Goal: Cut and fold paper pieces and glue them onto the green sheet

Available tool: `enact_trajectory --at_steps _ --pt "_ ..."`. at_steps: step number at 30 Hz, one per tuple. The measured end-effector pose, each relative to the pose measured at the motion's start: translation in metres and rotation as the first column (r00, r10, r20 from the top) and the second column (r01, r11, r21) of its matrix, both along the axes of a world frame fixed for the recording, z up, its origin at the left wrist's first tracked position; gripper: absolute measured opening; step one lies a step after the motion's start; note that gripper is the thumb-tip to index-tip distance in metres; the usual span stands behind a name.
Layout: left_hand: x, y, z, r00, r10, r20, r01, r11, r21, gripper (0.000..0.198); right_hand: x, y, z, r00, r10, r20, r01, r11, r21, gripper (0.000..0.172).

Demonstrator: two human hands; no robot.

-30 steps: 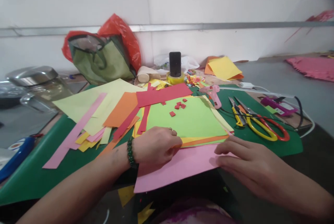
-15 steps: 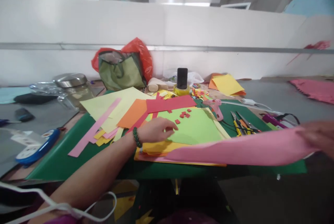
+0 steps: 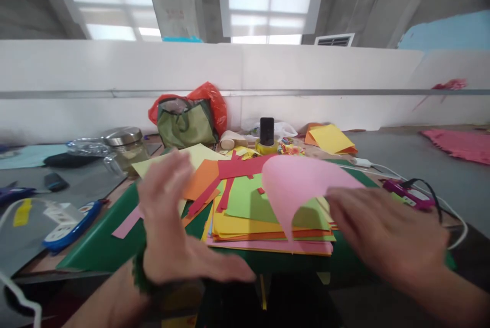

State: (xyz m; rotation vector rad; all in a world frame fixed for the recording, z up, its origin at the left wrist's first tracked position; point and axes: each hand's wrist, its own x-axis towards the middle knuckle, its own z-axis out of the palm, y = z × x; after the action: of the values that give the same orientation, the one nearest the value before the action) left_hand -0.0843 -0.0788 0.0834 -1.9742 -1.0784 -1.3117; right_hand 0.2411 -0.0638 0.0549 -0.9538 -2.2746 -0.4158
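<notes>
Pink paper sheet [image 3: 298, 180] has swung leftward since the earlier frame, now curling above the paper stack [image 3: 248, 226] and lying left of the right hand [image 3: 386, 233], whose grip pinches it; left hand [image 3: 168, 238], farther off, gapes empty.

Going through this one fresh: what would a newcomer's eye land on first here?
Probably the curled pink sheet in the right hand, held up over the stack of coloured paper near the table's front edge. Next comes the left hand, blurred and spread open to the left of the stack, holding nothing. Farther back, the bright red plastic around the green bag stands out against the white wall.
</notes>
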Motion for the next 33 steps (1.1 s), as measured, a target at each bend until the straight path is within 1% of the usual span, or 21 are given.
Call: enact_trajectory --at_steps 1,2,3,4,6,8,9,11,14,16,19,20,22,23,24,26,28,29,30,31,33 --pt "0.011 -0.012 -0.011 0.993 0.008 -0.119 -0.006 1.0 0.017 0.098 -0.01 -0.005 -0.007 0.998 0.001 0.063 -0.008 0.995 0.102 0.035" --pt "0.023 -0.02 -0.022 0.974 0.005 -0.228 -0.012 0.999 -0.031 0.088 -0.016 -0.01 -0.013 0.995 0.009 0.104 -0.028 0.983 0.182 0.032" --pt "0.035 -0.026 -0.033 0.953 -0.028 -0.301 0.001 0.996 -0.088 0.076 -0.021 -0.015 -0.018 0.991 -0.005 0.131 -0.026 0.971 0.236 0.03" --pt "0.047 -0.028 -0.043 0.943 -0.06 -0.327 0.023 0.993 -0.115 0.068 -0.023 -0.019 -0.022 0.986 -0.005 0.166 -0.041 0.962 0.27 0.027" --pt "0.066 -0.026 -0.057 0.943 -0.054 -0.328 0.002 0.987 -0.159 0.054 -0.025 -0.027 -0.024 0.974 0.017 0.225 -0.08 0.957 0.278 0.025" --pt "0.077 -0.02 -0.062 0.956 -0.021 -0.293 -0.027 0.987 -0.159 0.035 -0.023 -0.032 -0.021 0.955 0.06 0.289 -0.139 0.956 0.259 0.027" --pt "0.079 -0.017 -0.062 0.961 -0.02 -0.277 -0.026 0.986 -0.164 0.03 -0.022 -0.033 -0.018 0.947 0.079 0.311 -0.164 0.953 0.256 0.029" --pt "0.078 -0.012 -0.059 0.961 -0.048 -0.273 -0.002 0.984 -0.18 0.032 -0.019 -0.033 -0.015 0.941 0.088 0.327 -0.177 0.951 0.254 0.032" --pt "0.068 -0.011 -0.059 0.937 -0.112 -0.331 0.042 0.976 -0.213 0.033 -0.009 -0.028 -0.018 0.956 0.062 0.288 -0.127 0.969 0.214 0.035" --pt "0.059 -0.013 -0.066 0.916 -0.157 -0.369 0.062 0.964 -0.257 0.033 0.001 -0.022 -0.026 0.966 0.056 0.252 -0.093 0.986 0.136 0.036" --pt "0.04 -0.016 -0.08 0.892 -0.207 -0.402 0.045 0.925 -0.377 0.031 0.018 -0.013 -0.04 0.973 0.11 0.202 -0.113 0.994 0.004 0.034" --pt "0.032 -0.016 -0.084 0.895 -0.207 -0.396 0.019 0.903 -0.428 0.03 0.023 -0.009 -0.044 0.976 0.128 0.174 -0.123 0.992 -0.039 0.033" --pt "0.015 -0.015 -0.087 0.903 -0.237 -0.36 0.003 0.838 -0.545 0.029 0.032 -0.003 -0.051 0.983 0.158 0.089 -0.144 0.979 -0.141 0.031" --pt "0.007 -0.013 -0.086 0.904 -0.276 -0.326 0.02 0.79 -0.613 0.027 0.036 0.0 -0.054 0.985 0.166 0.037 -0.155 0.965 -0.211 0.028" --pt "0.001 -0.011 -0.084 0.905 -0.328 -0.27 0.055 0.722 -0.69 0.026 0.039 0.003 -0.056 0.986 0.164 -0.024 -0.164 0.943 -0.289 0.025" --pt "-0.009 -0.005 -0.077 0.922 -0.367 -0.12 0.115 0.558 -0.822 0.021 0.041 0.009 -0.058 0.983 0.117 -0.141 -0.17 0.866 -0.47 0.021" --pt "-0.014 0.003 -0.071 0.951 -0.31 0.014 0.148 0.412 -0.899 0.022 0.04 0.016 -0.058 0.978 0.019 -0.207 -0.148 0.763 -0.629 0.027" --pt "-0.014 0.007 -0.068 0.964 -0.258 0.059 0.153 0.359 -0.921 0.025 0.038 0.02 -0.057 0.976 -0.034 -0.215 -0.125 0.72 -0.683 0.034" --pt "-0.014 0.012 -0.066 0.975 -0.206 0.087 0.152 0.321 -0.935 0.028 0.037 0.025 -0.056 0.975 -0.079 -0.208 -0.098 0.688 -0.719 0.039" --pt "-0.014 0.018 -0.064 0.981 -0.162 0.105 0.15 0.298 -0.943 0.031 0.034 0.03 -0.054 0.975 -0.114 -0.192 -0.068 0.669 -0.74 0.044" --pt "-0.013 0.031 -0.06 0.989 -0.105 0.107 0.133 0.284 -0.949 0.035 0.029 0.043 -0.052 0.974 -0.173 -0.148 0.005 0.667 -0.745 0.047"
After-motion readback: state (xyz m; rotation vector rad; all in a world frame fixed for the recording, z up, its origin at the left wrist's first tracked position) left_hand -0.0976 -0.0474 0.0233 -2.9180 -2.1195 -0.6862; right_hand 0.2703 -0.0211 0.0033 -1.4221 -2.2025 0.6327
